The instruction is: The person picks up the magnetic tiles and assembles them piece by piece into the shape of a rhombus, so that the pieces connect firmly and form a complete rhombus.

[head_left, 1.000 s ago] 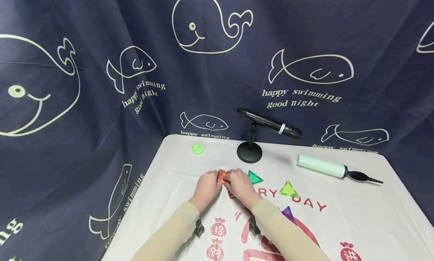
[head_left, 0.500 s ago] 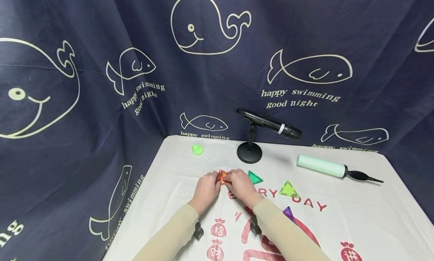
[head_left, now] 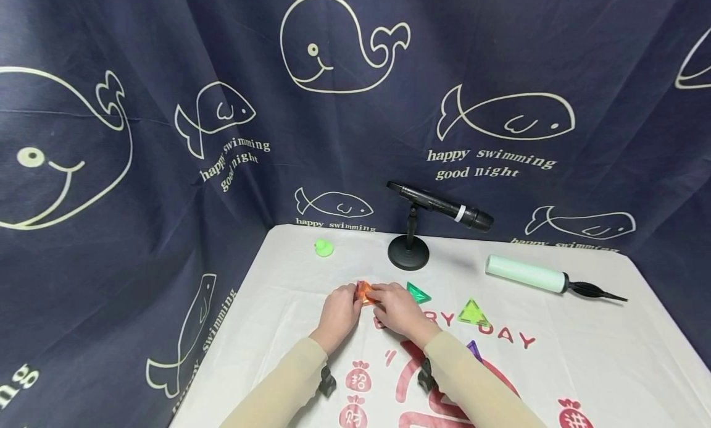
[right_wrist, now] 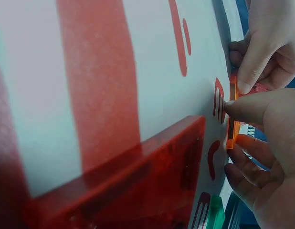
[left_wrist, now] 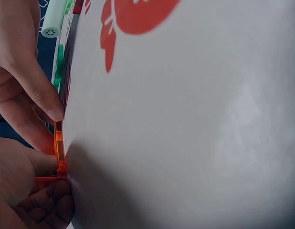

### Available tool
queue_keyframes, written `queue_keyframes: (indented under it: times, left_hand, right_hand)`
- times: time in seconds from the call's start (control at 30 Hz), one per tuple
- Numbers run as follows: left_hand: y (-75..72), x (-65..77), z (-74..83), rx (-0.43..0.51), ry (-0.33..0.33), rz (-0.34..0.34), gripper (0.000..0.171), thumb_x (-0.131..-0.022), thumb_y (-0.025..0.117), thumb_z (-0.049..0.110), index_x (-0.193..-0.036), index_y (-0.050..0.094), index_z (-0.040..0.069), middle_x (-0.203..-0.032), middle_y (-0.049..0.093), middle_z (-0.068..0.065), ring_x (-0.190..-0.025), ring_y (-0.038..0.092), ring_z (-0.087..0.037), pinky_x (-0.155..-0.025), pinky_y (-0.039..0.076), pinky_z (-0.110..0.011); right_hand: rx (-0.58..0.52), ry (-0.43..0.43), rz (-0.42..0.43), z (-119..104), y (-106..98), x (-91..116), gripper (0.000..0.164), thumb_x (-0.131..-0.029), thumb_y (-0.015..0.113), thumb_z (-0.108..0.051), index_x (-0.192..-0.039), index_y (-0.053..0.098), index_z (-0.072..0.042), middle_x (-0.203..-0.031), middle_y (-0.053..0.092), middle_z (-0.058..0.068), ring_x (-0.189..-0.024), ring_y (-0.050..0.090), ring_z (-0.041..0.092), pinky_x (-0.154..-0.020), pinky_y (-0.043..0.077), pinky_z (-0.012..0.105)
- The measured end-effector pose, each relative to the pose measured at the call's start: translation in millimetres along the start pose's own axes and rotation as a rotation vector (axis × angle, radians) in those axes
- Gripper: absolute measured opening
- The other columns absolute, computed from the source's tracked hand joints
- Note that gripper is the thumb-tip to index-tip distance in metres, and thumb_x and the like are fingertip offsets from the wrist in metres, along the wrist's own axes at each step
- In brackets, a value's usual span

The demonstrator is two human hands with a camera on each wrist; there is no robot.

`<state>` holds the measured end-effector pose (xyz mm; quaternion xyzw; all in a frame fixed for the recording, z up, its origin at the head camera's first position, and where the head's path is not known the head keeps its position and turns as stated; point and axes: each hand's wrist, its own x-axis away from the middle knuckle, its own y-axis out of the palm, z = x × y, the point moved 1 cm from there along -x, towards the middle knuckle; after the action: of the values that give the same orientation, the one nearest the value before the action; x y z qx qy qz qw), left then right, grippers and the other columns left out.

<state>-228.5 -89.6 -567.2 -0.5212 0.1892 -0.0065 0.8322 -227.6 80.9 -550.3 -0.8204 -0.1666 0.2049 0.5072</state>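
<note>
In the head view, my left hand (head_left: 339,314) and right hand (head_left: 401,309) meet over a clear orange triangular magnetic tile (head_left: 366,293). The orange tile lies flat on the white table. In the left wrist view, my left fingers pinch a red magnetic tile (left_wrist: 48,179), which stands up at the orange tile's edge. My right thumb and fingers grip the orange tile by its edges, as the right wrist view shows. Just right of that hand lies a green triangular tile (head_left: 418,292). Fingers hide part of both held tiles.
A yellow-green triangular tile (head_left: 473,312) and a purple tile (head_left: 474,350) lie to the right, the purple one partly behind my sleeve. A larger red tile (right_wrist: 138,191) sits near my right wrist. Behind stand a microphone (head_left: 439,204), green duck (head_left: 324,248) and mint-coloured pump (head_left: 526,273).
My right hand has shifted slightly right and its fingers have loosened, showing more of the orange tile. The right sleeve covers more of the purple tile. My left hand stays nearly in place.
</note>
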Motion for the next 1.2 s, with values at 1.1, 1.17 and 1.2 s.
queue_keyframes:
  times: [1.1, 1.17, 1.2]
  left_hand:
    - [-1.2, -1.4, 2.8, 0.032, -0.066, -0.061, 0.01, -0.091, 0.077, 0.009, -0.088, 0.068, 0.006, -0.073, 0.06, -0.002, -0.063, 0.055, -0.016, -0.059, 0.05, -0.037]
    - [-1.0, -1.9, 2.9, 0.032, -0.067, -0.059, 0.011, -0.091, 0.077, 0.009, -0.087, 0.068, 0.006, -0.073, 0.06, -0.002, -0.063, 0.054, -0.016, -0.058, 0.049, -0.037]
    - [-0.8, -2.1, 2.9, 0.032, -0.069, -0.059, 0.011, -0.091, 0.077, 0.009, -0.087, 0.068, 0.006, -0.073, 0.06, -0.002, -0.062, 0.054, -0.015, -0.058, 0.049, -0.036]
  right_hand:
    - [-0.062, 0.052, -0.002, 28.3, -25.9, 30.0, 0.055, -0.095, 0.075, -0.014, -0.147, 0.058, -0.006, -0.152, 0.053, 0.014, -0.139, 0.051, 0.034, -0.112, 0.041, 0.051]
    - [-0.057, 0.064, 0.015, 35.6, -29.4, 33.1, 0.055, -0.095, 0.076, -0.014, -0.146, 0.058, -0.004, -0.15, 0.054, 0.016, -0.139, 0.051, 0.035, -0.112, 0.041, 0.052]
    - [-0.056, 0.075, 0.021, 39.4, -31.3, 34.8, 0.056, -0.094, 0.076, -0.014, -0.146, 0.058, -0.003, -0.15, 0.055, 0.016, -0.139, 0.05, 0.035, -0.112, 0.041, 0.052]
